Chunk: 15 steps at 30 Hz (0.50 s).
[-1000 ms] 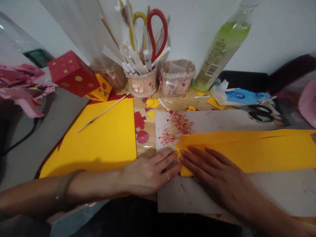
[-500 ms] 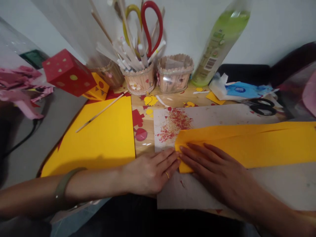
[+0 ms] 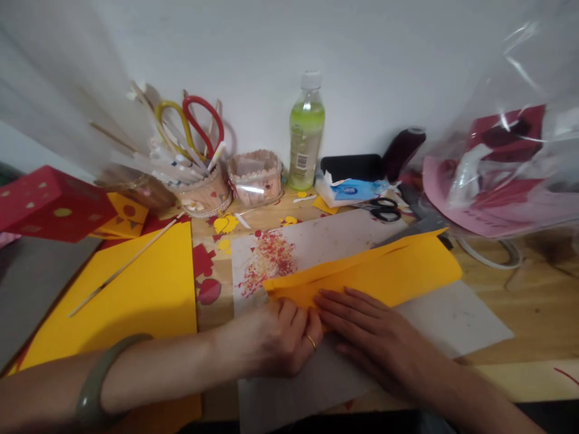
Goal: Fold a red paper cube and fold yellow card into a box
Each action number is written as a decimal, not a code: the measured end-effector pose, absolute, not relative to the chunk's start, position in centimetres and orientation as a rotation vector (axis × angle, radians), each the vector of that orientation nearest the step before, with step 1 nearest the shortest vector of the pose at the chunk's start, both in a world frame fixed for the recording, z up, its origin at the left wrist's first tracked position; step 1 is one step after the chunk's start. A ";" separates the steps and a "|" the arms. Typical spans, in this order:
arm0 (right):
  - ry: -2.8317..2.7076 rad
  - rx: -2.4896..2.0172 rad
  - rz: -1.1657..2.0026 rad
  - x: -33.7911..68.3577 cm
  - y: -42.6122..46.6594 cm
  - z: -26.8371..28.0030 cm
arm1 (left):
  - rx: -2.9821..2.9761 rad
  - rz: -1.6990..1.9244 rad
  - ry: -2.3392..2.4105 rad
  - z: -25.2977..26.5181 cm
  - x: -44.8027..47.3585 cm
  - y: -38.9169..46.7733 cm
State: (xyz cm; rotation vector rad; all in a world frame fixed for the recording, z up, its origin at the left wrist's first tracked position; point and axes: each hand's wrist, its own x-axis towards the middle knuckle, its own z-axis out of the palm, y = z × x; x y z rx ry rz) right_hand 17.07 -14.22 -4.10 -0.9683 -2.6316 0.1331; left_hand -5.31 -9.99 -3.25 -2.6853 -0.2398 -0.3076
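Note:
A long folded strip of yellow paper lies at a slant over a white sheet, with a crease along its upper side. My left hand, wearing a ring and a bangle on the wrist, is closed with curled fingers at the strip's lower left end; its fingertips are hidden. Flat across the strip, just right of the left hand, rests my right hand, fingers stretched out. Red and pale shavings are heaped on the white sheet above the strip's left end.
At left, a thin stick lies on a yellow sheet. Behind stand a cup of pens and scissors, a small basket and a green drink bottle. Black scissors lie by a tissue pack; a plastic bag is at right.
The view has swung right and up. My left hand has curled its fingers and moved over the strip's left end. The strip now lies more slanted, with its right end visible.

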 end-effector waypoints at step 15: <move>-2.506 -1.233 -0.116 20.9 -13.4 -4.7 | -2.886 -0.250 -0.274 -3.6 -2.6 -8.7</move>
